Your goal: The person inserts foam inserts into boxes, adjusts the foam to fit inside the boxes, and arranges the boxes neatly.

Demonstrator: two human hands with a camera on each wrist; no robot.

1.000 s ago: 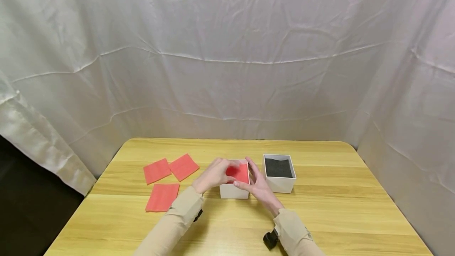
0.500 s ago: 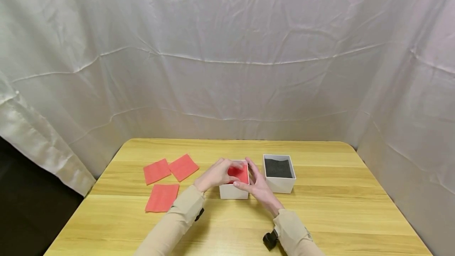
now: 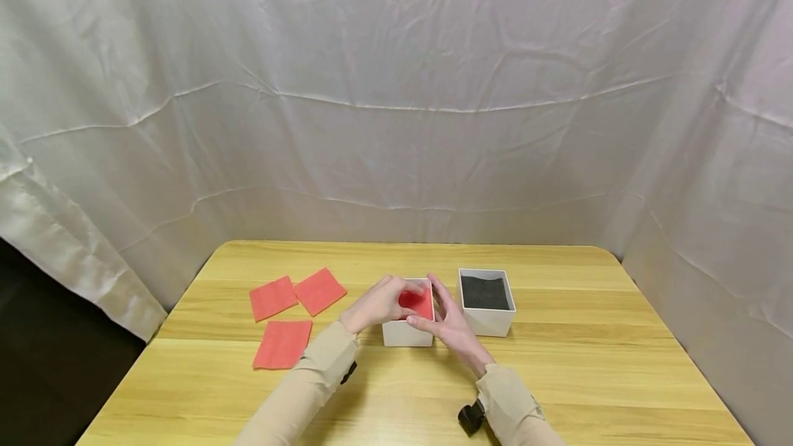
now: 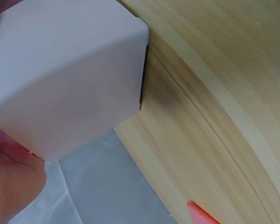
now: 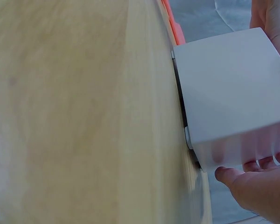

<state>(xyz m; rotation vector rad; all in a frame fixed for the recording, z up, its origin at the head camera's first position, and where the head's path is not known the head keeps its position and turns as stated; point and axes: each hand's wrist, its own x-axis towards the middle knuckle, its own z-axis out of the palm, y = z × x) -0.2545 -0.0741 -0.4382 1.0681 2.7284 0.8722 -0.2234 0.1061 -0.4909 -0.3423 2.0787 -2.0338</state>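
A white open-topped box (image 3: 407, 334) stands in the middle of the table with a red square sheet (image 3: 423, 305) inside. My left hand (image 3: 379, 303) comes over the box's left rim, its thumb and fingers reaching in onto the red sheet; the fingertips are partly hidden. From the right, my right hand (image 3: 455, 325) holds the box, thumb at the near corner and fingers along the right wall. The left wrist view has the box's white walls (image 4: 84, 88) close up. In the right wrist view, fingers (image 5: 227, 174) lie against the box's side.
Several red square sheets (image 3: 282, 345) lie flat on the wooden table (image 3: 588, 349), left of the box. A second white box (image 3: 489, 322) with a dark grey foam-like filling (image 3: 485, 292) stands just to the right. Pale curtains (image 3: 396, 143) hang behind the table.
The left hand has shifted very slightly rightward within the box. The right hand, both boxes and the loose red sheets stay where they were.
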